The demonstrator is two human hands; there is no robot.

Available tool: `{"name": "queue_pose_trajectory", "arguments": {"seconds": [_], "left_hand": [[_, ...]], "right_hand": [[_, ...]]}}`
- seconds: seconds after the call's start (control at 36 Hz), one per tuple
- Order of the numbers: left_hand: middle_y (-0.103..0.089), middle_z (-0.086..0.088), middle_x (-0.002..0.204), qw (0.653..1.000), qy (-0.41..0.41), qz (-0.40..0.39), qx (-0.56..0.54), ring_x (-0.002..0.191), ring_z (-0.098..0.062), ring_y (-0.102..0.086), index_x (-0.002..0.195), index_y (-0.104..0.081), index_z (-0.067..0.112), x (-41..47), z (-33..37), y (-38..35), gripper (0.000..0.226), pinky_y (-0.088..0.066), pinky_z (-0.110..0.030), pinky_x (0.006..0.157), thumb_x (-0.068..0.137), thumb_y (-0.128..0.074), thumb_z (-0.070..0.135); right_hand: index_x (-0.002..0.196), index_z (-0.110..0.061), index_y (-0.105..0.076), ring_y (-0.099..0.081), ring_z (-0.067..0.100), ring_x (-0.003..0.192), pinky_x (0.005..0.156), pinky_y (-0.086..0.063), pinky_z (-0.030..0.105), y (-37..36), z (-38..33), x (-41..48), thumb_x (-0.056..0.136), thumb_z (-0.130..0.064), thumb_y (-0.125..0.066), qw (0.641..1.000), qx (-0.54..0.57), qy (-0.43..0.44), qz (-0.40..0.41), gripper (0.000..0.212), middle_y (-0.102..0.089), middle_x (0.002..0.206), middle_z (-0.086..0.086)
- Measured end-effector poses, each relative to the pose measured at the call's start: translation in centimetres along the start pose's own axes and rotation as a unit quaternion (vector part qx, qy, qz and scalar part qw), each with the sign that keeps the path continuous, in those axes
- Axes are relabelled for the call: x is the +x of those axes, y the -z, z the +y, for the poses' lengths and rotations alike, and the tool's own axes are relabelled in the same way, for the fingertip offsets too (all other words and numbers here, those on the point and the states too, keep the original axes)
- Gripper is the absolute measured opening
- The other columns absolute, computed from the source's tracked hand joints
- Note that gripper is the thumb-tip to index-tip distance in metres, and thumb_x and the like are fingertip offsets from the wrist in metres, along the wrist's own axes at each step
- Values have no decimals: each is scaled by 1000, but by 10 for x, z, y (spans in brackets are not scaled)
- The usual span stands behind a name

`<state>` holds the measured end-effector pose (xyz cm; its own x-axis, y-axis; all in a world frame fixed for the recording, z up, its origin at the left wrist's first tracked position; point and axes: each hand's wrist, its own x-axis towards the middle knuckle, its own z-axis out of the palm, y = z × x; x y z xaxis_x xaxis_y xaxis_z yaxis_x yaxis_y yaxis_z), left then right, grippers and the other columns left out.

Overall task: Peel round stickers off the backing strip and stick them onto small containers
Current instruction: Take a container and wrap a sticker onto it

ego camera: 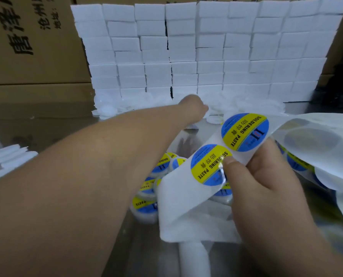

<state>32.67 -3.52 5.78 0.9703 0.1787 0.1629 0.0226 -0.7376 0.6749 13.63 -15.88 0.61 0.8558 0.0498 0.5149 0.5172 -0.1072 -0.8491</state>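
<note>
My right hand (pixel 266 176) grips the white backing strip (pixel 178 206), with the thumb pressing on the edge of the lower round blue-and-yellow "soldering paste" sticker (pixel 206 164). A second sticker (pixel 244 131) sits higher on the strip. My left arm stretches far forward, and my left hand (pixel 194 105) is at the pile of small white unlabelled containers (pixel 246 104) at the back. Its fingers are hidden, so its hold is unclear. Several containers with stickers on them (pixel 146 204) lie under the strip.
A wall of stacked white boxes (pixel 206 52) stands behind the container pile. Brown cardboard cartons (pixel 26 47) rise at the left. More strip with empty sticker spots (pixel 316 136) trails to the right. White items (pixel 8 156) lie at the left edge.
</note>
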Motion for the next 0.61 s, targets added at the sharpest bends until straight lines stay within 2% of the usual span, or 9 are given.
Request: {"name": "queue_pose_trajectory", "arguments": {"seconds": [0.08, 0.14, 0.22, 0.31, 0.36, 0.47, 0.5, 0.56, 0.61], "left_hand": [[-43, -5, 65, 970, 77, 65, -219, 62, -23, -46, 72, -43, 9, -14, 8, 16, 23, -37, -21, 57, 91, -42, 22], [-47, -6, 72, 911, 132, 76, -383, 68, -25, -53, 85, -46, 9, -31, 12, 33, 14, -43, -28, 68, 90, -40, 21], [-52, -10, 90, 846, 158, 79, -503, 76, -27, -53, 75, -43, 11, -60, 11, 56, 19, -47, -37, 78, 91, -34, 17], [-62, -6, 104, 854, 179, 67, -483, 88, -22, -49, 78, -41, 12, -99, 12, 74, 19, -45, -29, 71, 93, -31, 11], [-61, -3, 86, 873, 163, 84, -452, 82, -21, -50, 85, -44, 17, -125, 11, 77, 18, -39, -25, 58, 96, -29, 19], [-56, 6, 71, 933, 27, 143, -330, 63, -13, -49, 73, -54, 24, -176, 3, 68, 34, -41, -27, 61, 93, -38, 47], [-57, 14, 68, 944, -20, 161, -286, 63, -8, -50, 72, -56, 28, -187, 0, 64, 29, -43, -27, 64, 91, -42, 44], [-59, 26, 71, 955, -108, 190, -202, 69, 6, -52, 76, -58, 36, -206, -6, 55, 17, -44, -15, 70, 90, -48, 33], [-60, 22, 88, 954, -172, 199, -147, 86, 9, -49, 87, -60, 42, -217, -12, 47, 20, -36, -4, 73, 89, -49, 26]], "right_hand": [[91, -34, -52, -64, 25, 76, 71, -54, 52, 1, -3, 3, 73, -34, -46, 999, 10, -24, -24, 20, -67, 79, -1], [90, -29, -53, -63, 32, 79, 72, -53, 54, 0, -6, 3, 74, -33, -45, 999, 8, -35, -26, 18, -66, 80, 6], [88, -22, -52, -61, 35, 82, 75, -52, 53, 0, -7, 3, 81, -25, -46, 999, -2, -21, -26, 10, -63, 86, 14], [89, -14, -54, -59, 31, 87, 79, -51, 51, 2, -5, 4, 89, -15, -45, 999, -19, -15, -28, 10, -61, 94, 14], [90, -11, -55, -59, 31, 89, 81, -50, 50, 2, -7, 2, 86, -19, -44, 999, -13, -13, -39, 14, -60, 97, 16], [91, -17, -58, -59, 27, 94, 83, -50, 47, 0, -14, -2, 81, -20, -47, 998, -6, 15, -67, 16, -61, 99, 14], [91, -20, -58, -59, 26, 95, 83, -50, 47, 0, -16, -3, 79, -22, -47, 997, -5, 18, -74, 17, -61, 101, 13], [90, -23, -59, -61, 24, 93, 82, -50, 47, -1, -20, -4, 77, -25, -47, 996, 7, 22, -88, 18, -61, 102, 12], [91, -22, -59, -63, 22, 88, 80, -51, 47, -2, -22, -5, 77, -25, -47, 994, -1, 34, -101, 19, -61, 102, 12]]}}
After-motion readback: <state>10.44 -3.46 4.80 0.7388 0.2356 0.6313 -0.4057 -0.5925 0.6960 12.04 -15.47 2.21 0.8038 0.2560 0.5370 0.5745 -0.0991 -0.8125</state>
